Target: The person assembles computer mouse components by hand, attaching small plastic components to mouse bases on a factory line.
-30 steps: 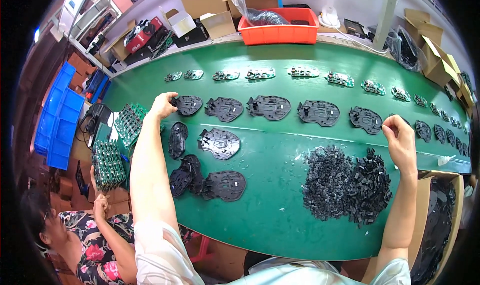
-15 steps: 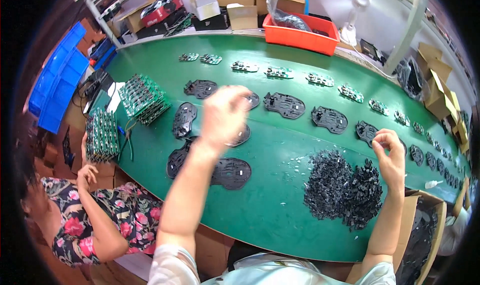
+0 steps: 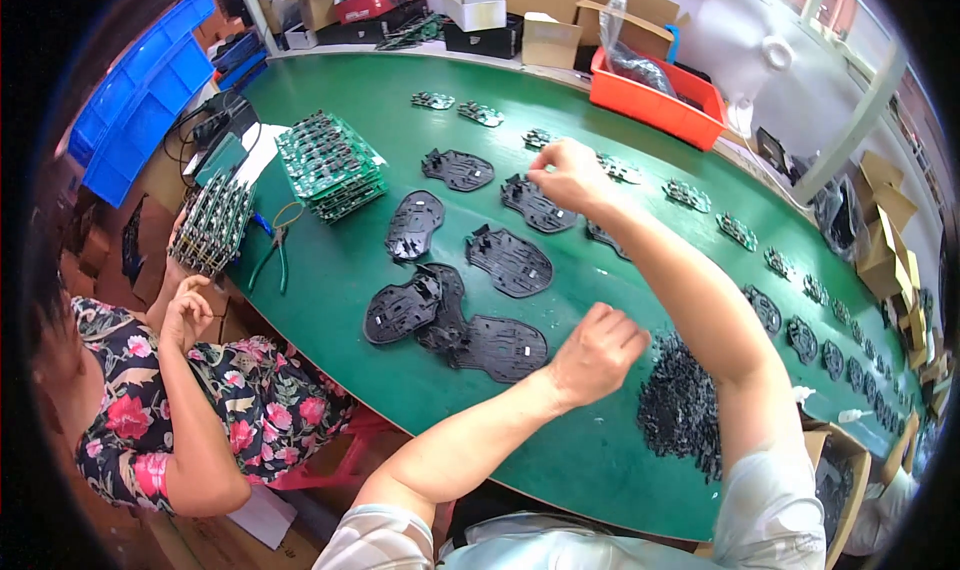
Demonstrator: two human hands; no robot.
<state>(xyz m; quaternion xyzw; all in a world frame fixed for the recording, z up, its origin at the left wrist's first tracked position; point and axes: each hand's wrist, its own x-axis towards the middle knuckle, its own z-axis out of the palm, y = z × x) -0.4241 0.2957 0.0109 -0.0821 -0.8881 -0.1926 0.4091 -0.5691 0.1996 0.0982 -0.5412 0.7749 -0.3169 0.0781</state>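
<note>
My right hand (image 3: 572,178) reaches across the table with its fingertips pinched at the upper edge of a black mouse bottom shell (image 3: 540,208); anything between them is too small to make out. My left hand (image 3: 602,354) is closed, fingers curled together, beside a pile of small black plastic pieces (image 3: 678,410); what it holds, if anything, is hidden. Left of it lie more mouse bottom shells, including one (image 3: 510,262) alone and a flat one (image 3: 500,348) overlapping others. Another shell (image 3: 606,238) is partly covered by my right forearm.
Small green circuit boards (image 3: 686,195) form a row along the far side. Stacked board panels (image 3: 325,165) and pliers (image 3: 272,260) lie at left, near a seated person (image 3: 190,410) holding another stack. A red bin (image 3: 655,98) stands behind; an open carton (image 3: 845,480) is at right.
My right hand has swung left and away from me, from the right-hand shells to a middle one. My left hand has come right and nearer, beside the pile. The view has shifted too.
</note>
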